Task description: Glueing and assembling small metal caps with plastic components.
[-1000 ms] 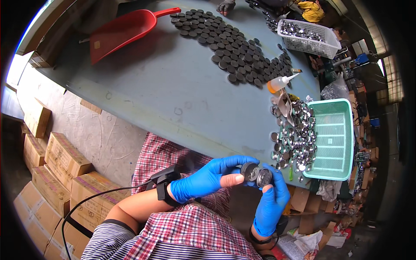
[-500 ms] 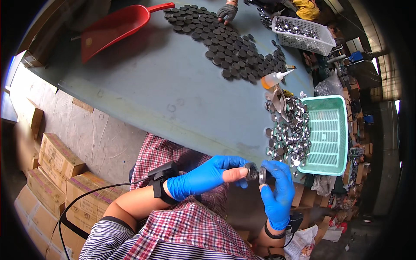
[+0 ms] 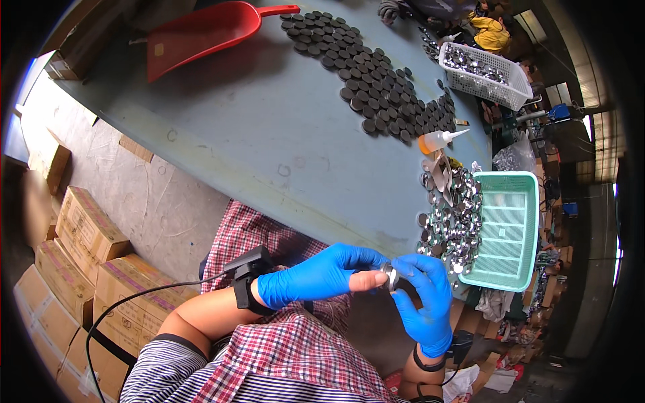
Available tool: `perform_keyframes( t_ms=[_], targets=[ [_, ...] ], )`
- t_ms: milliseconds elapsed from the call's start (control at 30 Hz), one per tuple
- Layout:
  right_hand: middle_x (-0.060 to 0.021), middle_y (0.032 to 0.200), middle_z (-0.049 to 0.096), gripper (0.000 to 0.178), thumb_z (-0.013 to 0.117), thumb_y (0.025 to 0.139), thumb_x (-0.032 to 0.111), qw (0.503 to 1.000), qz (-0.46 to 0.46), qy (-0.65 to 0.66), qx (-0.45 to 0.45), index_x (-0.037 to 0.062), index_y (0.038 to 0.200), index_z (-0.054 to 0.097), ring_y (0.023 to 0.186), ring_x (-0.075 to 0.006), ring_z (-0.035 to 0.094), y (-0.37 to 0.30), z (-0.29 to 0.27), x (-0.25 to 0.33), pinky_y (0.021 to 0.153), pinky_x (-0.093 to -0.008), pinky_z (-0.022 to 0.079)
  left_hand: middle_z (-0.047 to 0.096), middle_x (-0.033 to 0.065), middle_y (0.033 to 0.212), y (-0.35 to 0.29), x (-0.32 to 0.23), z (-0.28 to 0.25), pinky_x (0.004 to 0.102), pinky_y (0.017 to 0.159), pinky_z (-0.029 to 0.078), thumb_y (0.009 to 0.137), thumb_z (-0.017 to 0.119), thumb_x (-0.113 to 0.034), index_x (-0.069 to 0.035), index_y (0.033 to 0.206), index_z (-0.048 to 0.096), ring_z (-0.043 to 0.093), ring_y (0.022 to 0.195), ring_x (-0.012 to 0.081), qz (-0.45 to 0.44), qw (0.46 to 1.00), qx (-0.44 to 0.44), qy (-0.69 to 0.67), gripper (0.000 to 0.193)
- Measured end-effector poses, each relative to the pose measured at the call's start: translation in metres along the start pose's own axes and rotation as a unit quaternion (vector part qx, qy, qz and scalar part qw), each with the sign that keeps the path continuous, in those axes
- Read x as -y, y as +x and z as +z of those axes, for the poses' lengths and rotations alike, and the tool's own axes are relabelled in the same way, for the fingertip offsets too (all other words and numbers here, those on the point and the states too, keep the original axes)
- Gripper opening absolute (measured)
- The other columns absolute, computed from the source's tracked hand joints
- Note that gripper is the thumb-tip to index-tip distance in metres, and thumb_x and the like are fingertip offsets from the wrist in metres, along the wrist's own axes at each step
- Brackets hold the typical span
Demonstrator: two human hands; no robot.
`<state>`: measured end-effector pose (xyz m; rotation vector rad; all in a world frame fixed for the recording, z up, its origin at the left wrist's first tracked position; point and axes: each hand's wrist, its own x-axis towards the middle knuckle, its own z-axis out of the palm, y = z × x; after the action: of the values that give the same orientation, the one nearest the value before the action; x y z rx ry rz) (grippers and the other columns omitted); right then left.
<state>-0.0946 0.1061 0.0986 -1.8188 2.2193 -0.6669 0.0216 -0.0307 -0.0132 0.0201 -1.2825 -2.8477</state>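
Note:
In front of my body my hands, in blue gloves, meet at a small round piece. My left hand (image 3: 329,272), its thumb bare, pinches a black disc that mostly hides behind the thumb. My right hand (image 3: 430,305) grips a shiny silver round cap (image 3: 392,277) between thumb and fingers, against the disc's face. Whether the two are fitted together I cannot tell. Many loose silver caps (image 3: 443,232) lie heaped on the table beyond my right hand. A broad spread of black discs (image 3: 376,87) covers the table's far part.
A green basket (image 3: 534,232) stands right of the caps. Near them lies a bottle of orange liquid (image 3: 433,141). A red dustpan (image 3: 201,37) is at the far left, a white basket of silver parts (image 3: 517,94) at the far right. A co-worker's gloved hand (image 3: 390,12) shows beyond; cartons (image 3: 91,225) stand left.
My right hand has brought the silver cap leftward against the black disc in my left hand; they were slightly apart. The view has shifted, and the co-worker's hand has left the black discs.

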Motion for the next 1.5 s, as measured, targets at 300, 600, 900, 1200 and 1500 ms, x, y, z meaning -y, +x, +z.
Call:
perform_keyframes(
  t_ms=[300,600,900,1200,1500],
  targets=[
    [-0.0102,0.106,0.060,0.044,0.073,0.068,0.001,1.000,-0.012,0.007,-0.012,0.0051,0.111,0.064,0.089,-0.0279,0.058,-0.004,0.004,-0.004,0.076,-0.0362,0.049,0.065,0.0073,0.109,-0.005,-0.017,0.001,0.0306,0.095,0.043,0.090,0.064,-0.028,0.000,0.121,0.057,0.056,0.103,0.0124,0.012,0.999,0.031,0.024,0.042],
    [-0.0125,0.109,0.059,0.044,0.074,0.072,0.003,0.994,0.088,0.046,-0.056,0.0044,0.114,0.062,0.096,-0.0287,0.061,-0.014,0.017,0.005,0.079,-0.0347,0.051,0.067,0.0072,0.100,-0.007,-0.015,0.008,0.0296,0.085,0.047,0.086,0.070,-0.024,-0.001,0.115,0.060,0.058,0.094,0.0114,0.022,0.993,-0.047,0.104,0.039],
    [-0.0138,0.106,0.059,0.043,0.072,0.069,0.004,0.989,0.084,0.074,-0.099,0.0031,0.110,0.060,0.093,-0.0285,0.062,-0.022,0.026,-0.002,0.079,-0.0353,0.052,0.067,0.0092,0.097,-0.008,-0.008,0.015,0.0296,0.079,0.049,0.085,0.071,-0.026,-0.003,0.113,0.061,0.062,0.088,0.0146,0.105,0.976,-0.074,0.177,0.038],
    [-0.0083,0.102,0.059,0.040,0.069,0.073,0.007,0.914,0.182,0.316,-0.177,-0.0023,0.110,0.056,0.092,-0.0179,0.059,-0.033,0.039,-0.005,0.083,-0.0304,0.048,0.065,0.0082,0.105,-0.011,-0.015,0.017,0.0312,0.088,0.047,0.086,0.069,-0.027,-0.001,0.120,0.057,0.058,0.097,0.0134,0.051,0.991,-0.045,0.117,0.045],
    [-0.0049,0.100,0.057,0.050,0.070,0.076,0.028,0.806,0.257,0.485,-0.221,-0.0026,0.112,0.054,0.088,-0.0131,0.055,-0.035,0.043,0.000,0.077,-0.0255,0.045,0.061,0.0020,0.101,-0.009,-0.017,0.024,0.0265,0.090,0.045,0.089,0.066,-0.023,0.000,0.118,0.056,0.055,0.098,0.0090,0.039,0.998,-0.041,-0.022,0.038]
  ],
)
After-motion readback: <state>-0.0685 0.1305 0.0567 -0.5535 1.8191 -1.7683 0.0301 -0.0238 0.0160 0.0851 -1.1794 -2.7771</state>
